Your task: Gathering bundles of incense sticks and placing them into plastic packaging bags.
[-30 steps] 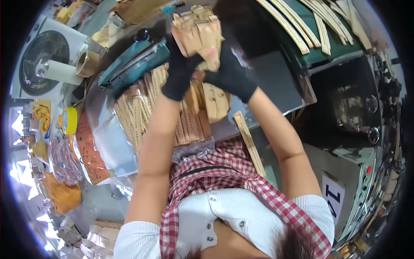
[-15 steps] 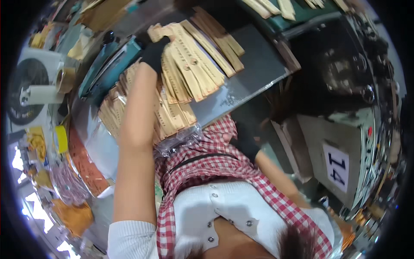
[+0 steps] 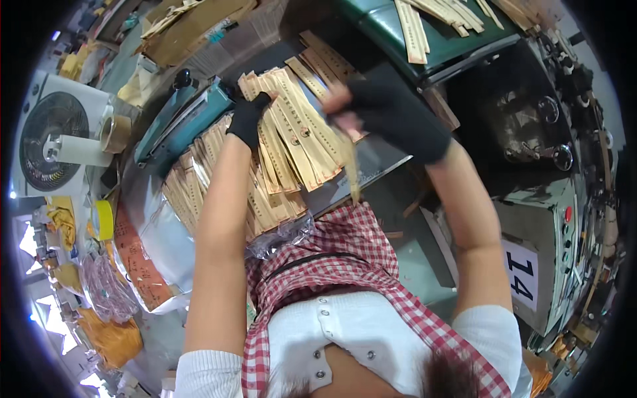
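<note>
Long narrow cream paper strips (image 3: 292, 126), printed down their length, lie in a fanned bundle on a dark tabletop (image 3: 385, 154). My left hand (image 3: 250, 121), in a black fingerless glove, is closed at the bundle's left edge; its thumb lies over the strips and the other fingers are mostly hidden. My right hand (image 3: 391, 116), gloved the same way, hovers over the bundle's right side, its fingers smeared by motion. Below those fingers hangs a blurred cream strip (image 3: 352, 174); whether they grip it is unclear. More strips (image 3: 271, 211) lie in clear plastic under my left forearm.
A teal machine part (image 3: 176, 126) stands left of the bundle. Farther left are a fan (image 3: 56, 136) and a tape roll (image 3: 116, 134). Loose strips lie on a green surface (image 3: 424, 56) at the far right. A grey cabinet (image 3: 527, 219) stands by my right arm.
My right hand has risen from beside my lap to over the bundle. My left hand and the bundle sit slightly lower in view, and a blurred strip now hangs below my right fingers.
</note>
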Motion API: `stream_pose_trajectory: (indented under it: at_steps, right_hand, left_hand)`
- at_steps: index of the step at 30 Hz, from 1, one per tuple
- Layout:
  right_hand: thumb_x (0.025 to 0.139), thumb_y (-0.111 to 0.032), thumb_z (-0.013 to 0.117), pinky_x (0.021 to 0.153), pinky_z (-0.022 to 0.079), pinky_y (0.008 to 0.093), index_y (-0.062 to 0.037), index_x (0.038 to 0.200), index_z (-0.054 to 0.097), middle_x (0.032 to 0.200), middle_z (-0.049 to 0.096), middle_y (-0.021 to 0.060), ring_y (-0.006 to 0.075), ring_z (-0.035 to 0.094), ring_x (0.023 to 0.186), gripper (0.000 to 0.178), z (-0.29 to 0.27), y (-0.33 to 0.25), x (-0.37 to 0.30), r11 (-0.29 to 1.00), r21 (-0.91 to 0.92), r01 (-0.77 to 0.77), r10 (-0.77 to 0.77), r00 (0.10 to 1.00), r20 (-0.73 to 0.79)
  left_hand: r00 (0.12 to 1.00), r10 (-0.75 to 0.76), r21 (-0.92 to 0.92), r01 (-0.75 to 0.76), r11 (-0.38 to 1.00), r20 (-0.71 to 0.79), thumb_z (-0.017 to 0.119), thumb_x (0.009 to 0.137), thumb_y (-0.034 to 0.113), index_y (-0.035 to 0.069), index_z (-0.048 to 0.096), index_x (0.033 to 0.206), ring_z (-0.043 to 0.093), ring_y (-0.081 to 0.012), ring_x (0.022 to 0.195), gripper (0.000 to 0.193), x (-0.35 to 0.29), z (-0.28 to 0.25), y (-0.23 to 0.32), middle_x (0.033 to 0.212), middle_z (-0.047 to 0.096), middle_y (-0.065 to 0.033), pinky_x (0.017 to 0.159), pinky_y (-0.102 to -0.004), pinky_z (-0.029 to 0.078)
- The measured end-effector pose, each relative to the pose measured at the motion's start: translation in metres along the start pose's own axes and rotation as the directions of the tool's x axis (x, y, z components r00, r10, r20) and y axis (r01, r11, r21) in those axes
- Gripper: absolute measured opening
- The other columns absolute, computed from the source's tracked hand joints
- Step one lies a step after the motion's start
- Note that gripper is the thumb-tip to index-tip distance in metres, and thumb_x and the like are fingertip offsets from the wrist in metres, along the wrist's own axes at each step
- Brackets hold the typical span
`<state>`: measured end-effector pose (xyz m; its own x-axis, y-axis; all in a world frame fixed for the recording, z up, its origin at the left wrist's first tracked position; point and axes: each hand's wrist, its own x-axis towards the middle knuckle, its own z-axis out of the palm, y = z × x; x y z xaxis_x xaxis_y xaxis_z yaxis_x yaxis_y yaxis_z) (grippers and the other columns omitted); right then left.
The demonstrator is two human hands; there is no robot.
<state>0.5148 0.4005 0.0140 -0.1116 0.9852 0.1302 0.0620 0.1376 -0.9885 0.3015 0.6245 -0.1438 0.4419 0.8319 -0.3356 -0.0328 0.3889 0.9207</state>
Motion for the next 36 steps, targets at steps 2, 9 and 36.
stream_pose_trajectory:
  at_steps: [2,9,36]
  right_hand:
    - [0.081,-0.011,0.067,0.088,0.048,0.0344,0.0006,0.117,0.057,0.107,0.063,0.0126,0.0241,0.062,0.099,0.039,0.016,0.043,0.084,0.910,-0.338,0.241,-0.322,0.923,-0.210]
    - [0.075,-0.056,0.066,0.090,0.043,0.0456,0.0042,0.112,0.054,0.107,0.058,0.0284,0.0424,0.054,0.104,0.071,0.025,0.159,0.077,0.512,-0.660,-0.550,-0.036,0.754,-0.656]
    - [0.063,-0.022,0.086,0.103,0.037,0.0369,0.0015,0.142,0.023,0.137,0.040,0.0143,0.0272,0.046,0.124,0.105,0.085,0.041,0.032,0.850,-0.404,0.338,-0.387,0.921,-0.043]
  left_hand:
    - [0.972,0.230,0.172,-0.218,0.961,-0.054,0.073,0.078,0.015,0.003,0.052,0.123,0.065,-0.0243,0.087,0.051,0.023,-0.037,-0.020,0.103,0.064,-0.0095,0.079,-0.0367,0.053]
    - [0.997,0.076,-0.066,-0.077,0.995,-0.017,0.077,0.069,0.009,0.008,0.041,0.135,0.054,-0.0211,0.111,0.075,-0.016,0.022,-0.005,0.125,0.053,-0.0079,0.093,-0.0320,0.045]
    - [0.761,0.588,0.145,-0.637,0.757,0.272,0.090,0.058,0.024,-0.001,0.009,0.147,0.037,-0.0219,0.131,0.123,-0.177,0.067,0.073,0.144,0.035,-0.0141,0.109,-0.0347,0.030]
